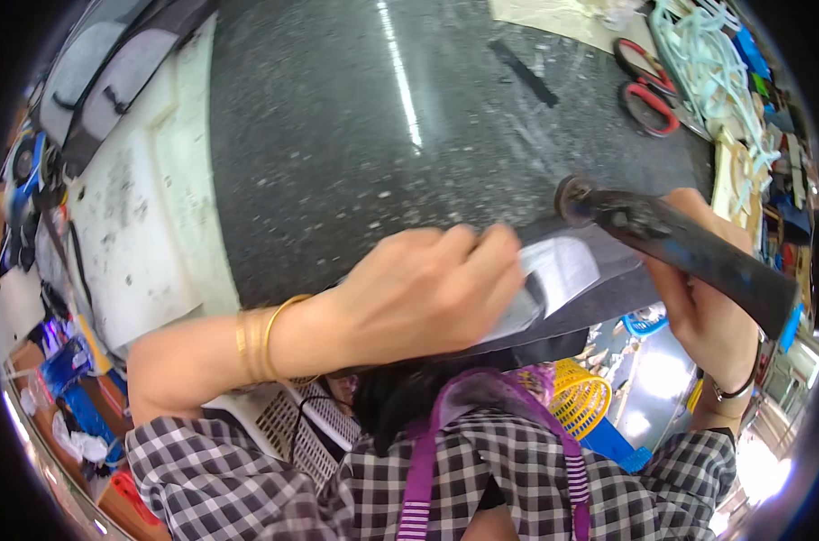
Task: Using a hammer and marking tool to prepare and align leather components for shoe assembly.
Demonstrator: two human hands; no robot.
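Note:
My right hand (711, 298) grips a dark, worn hammer (680, 233) with a round striking face. It is held above the right part of the near table edge. My left hand (427, 284) is closed at the near edge, its fingers curled down over a black flat piece with a shiny silver-grey patch (567, 266). The fingertips are hidden beneath the hand, so what they pinch there does not show fully. The hammer's face is close to the far side of the grey patch; contact between them cannot be made out.
Red-handled scissors (648, 95) and a dark strip (525, 72) lie on the black tabletop (337, 135). Pale blue cords (707, 68) are heaped at far right. Similar black-and-grey pieces (121, 81) rest at far left, beside a white board (139, 225). A yellow basket (582, 397) stands below.

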